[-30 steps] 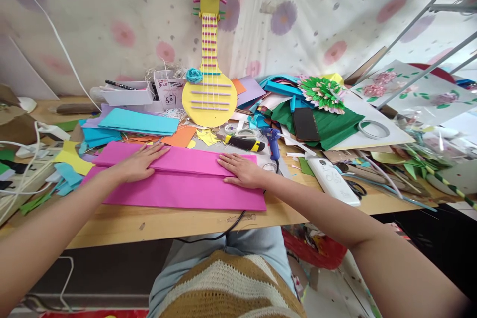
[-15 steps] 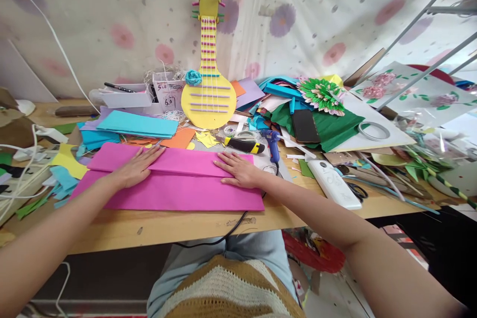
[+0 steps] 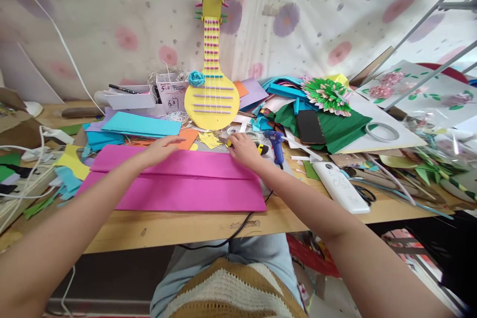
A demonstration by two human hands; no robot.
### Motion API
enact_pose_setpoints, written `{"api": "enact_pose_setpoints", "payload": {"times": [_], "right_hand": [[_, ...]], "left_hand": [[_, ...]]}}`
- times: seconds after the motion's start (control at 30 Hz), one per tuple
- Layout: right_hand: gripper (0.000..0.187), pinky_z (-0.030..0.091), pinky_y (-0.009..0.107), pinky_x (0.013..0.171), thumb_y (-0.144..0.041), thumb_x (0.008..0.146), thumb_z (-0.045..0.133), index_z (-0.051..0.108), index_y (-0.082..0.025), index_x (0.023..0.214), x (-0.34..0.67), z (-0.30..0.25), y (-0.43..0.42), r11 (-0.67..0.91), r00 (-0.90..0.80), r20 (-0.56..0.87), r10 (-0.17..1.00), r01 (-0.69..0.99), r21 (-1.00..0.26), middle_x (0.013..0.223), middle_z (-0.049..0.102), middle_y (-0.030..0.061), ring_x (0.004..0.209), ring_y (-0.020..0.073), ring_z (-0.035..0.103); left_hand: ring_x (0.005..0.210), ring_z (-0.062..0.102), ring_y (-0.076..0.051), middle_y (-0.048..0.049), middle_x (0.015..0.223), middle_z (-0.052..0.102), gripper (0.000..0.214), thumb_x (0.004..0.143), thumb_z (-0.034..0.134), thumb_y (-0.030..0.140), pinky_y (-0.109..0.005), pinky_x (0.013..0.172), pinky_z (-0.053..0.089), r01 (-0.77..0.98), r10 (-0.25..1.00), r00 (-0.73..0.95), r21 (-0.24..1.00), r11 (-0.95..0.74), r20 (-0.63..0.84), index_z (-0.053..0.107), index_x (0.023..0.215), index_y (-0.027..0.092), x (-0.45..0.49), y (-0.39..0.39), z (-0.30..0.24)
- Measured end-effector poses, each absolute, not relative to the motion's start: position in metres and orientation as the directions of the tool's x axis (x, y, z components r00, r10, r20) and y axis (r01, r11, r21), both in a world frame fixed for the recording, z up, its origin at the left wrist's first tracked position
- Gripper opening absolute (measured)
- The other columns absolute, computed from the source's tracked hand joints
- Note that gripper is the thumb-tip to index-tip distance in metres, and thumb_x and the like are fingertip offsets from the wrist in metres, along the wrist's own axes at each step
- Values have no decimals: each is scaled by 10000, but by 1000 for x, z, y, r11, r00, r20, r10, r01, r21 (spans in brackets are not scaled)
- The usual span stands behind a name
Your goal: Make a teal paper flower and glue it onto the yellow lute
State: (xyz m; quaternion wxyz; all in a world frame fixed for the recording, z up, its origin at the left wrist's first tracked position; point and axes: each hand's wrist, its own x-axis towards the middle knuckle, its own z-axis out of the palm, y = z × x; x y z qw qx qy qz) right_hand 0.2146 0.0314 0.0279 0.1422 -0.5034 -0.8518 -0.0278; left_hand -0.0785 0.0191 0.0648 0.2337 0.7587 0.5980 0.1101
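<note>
A folded sheet of pink paper [image 3: 179, 194] lies on the wooden table in front of me, a flap folded over along its far side. My left hand [image 3: 162, 150] is over the far edge of this paper, open, fingers stretched to the right and holding nothing. My right hand [image 3: 244, 150] is just past the paper's far right part. Its fingers curl over a black and yellow utility knife [image 3: 263, 149], whose middle they hide. Close to the knife on its right is a blue glue gun [image 3: 276, 146].
A yellow paper lute [image 3: 211, 102] stands at the back against the curtain. Blue paper [image 3: 141, 124] lies behind the pink sheet. To the right are a phone [image 3: 310, 127], a white power bank-like device [image 3: 341, 186], scissors [image 3: 364, 194] and a tape roll [image 3: 382, 132]. A black cable [image 3: 238, 231] crosses the table's front edge.
Both hands have come off the flat pink paper. The left hand has shifted slightly right and away from me; the right hand has moved forward onto the utility knife and curled its fingers.
</note>
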Motion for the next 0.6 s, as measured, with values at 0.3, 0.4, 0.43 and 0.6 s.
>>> {"api": "enact_pose_setpoints", "payload": {"times": [0.3,0.4,0.43,0.6], "right_hand": [[380,413,391,867,-96,847,359,501,-77,1199,206,27,48,337,-334,107,936,941,-9,1128,572,205,1072,294,486],[423,409,423,884,-92,851,344,469,-82,1255,203,27,49,360,-350,144,926,932,-49,1144,562,215,1088,300,483],[434,401,425,909,-95,856,343,457,-82,1274,202,26,51,400,-385,166,908,914,-64,1164,559,209,1101,292,480],[435,291,401,1075,-112,884,342,489,-129,1293,188,17,65,737,-706,250,663,674,-50,1343,490,112,1278,232,366]], "left_hand": [[1385,213,-205,-91,1500,230,688,868,209,524,-338,1121,183,911,846,406,227,-344,-347,306,1416,119,-34,48,40],[1401,135,-211,-126,1514,156,698,877,183,492,-367,1132,137,940,886,341,99,-326,-314,236,1434,75,-51,60,30],[1403,122,-211,-126,1515,150,691,879,180,480,-373,1133,131,949,899,313,78,-305,-307,229,1436,74,-57,65,27],[1405,105,-205,-116,1526,94,666,885,203,413,-345,1126,158,972,925,234,45,-231,-301,161,1449,63,-79,88,23]]}}
